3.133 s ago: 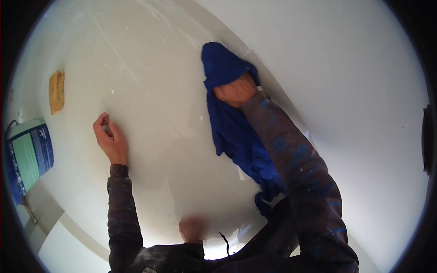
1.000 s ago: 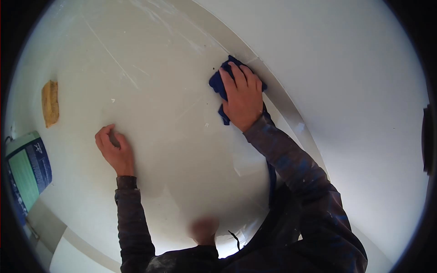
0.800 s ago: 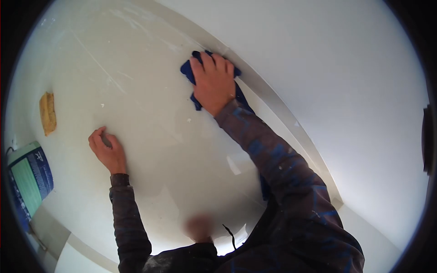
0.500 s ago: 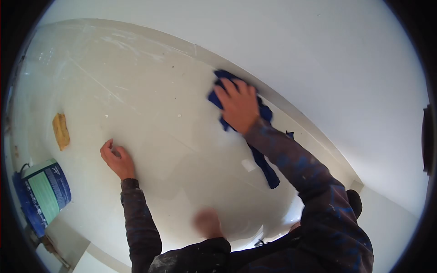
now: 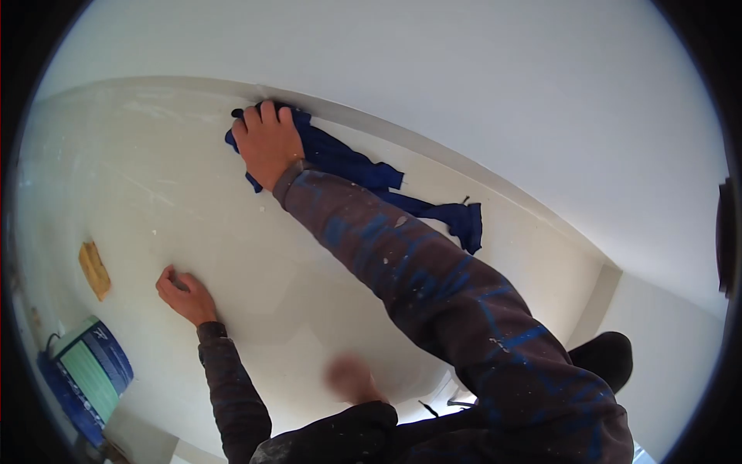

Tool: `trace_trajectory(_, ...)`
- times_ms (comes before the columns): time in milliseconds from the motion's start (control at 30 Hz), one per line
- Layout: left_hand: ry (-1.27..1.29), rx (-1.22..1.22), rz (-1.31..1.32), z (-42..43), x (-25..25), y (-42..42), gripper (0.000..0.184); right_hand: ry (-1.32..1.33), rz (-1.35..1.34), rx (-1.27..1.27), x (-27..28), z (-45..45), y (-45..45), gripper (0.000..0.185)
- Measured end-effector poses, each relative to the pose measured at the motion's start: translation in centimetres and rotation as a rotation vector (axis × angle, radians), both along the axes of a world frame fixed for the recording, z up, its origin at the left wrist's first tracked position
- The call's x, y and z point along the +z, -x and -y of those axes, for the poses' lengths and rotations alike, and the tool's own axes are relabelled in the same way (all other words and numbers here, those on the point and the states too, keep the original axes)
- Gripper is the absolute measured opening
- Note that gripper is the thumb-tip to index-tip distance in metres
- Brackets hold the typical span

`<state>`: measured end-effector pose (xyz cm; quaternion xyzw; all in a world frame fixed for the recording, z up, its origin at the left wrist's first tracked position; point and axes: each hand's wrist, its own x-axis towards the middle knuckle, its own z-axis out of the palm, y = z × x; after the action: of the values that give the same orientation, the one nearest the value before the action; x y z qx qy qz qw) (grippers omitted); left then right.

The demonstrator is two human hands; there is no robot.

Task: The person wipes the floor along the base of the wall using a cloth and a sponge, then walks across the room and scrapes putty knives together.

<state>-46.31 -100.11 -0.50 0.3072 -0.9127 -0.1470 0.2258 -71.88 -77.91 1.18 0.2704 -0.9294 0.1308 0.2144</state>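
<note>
My right hand [image 5: 268,147] presses down, fingers spread, on a crumpled dark blue cloth [image 5: 344,155] lying on the smooth beige floor [image 5: 309,286]. The cloth lies close along the foot of the wall, its loose strips trailing to the right behind the forearm. Over on the left, my left hand [image 5: 185,296] rests on the floor with fingers loosely bent and the thumb apart; nothing shows in it. A yellow sponge [image 5: 94,271] lies left of that hand, not touched.
A blue bucket with a green label [image 5: 89,371] stands at the lower left. A white wall [image 5: 495,85] with a low skirting [image 5: 440,151] runs along the upper side. Near my body is a blurred rounded shape [image 5: 352,377] that I cannot make out.
My right hand has moved left along the skirting, dragging the blue cloth with it and stretching it out. My left hand stays on the floor. The view has shifted slightly.
</note>
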Motion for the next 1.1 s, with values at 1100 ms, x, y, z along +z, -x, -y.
trace_trajectory(1100, -0.17, -1.617, 0.29, -42.8, 8.2, 2.3, 0.061, 0.306, 0.237, -0.973, 2.5, -48.2, -25.0, 0.054)
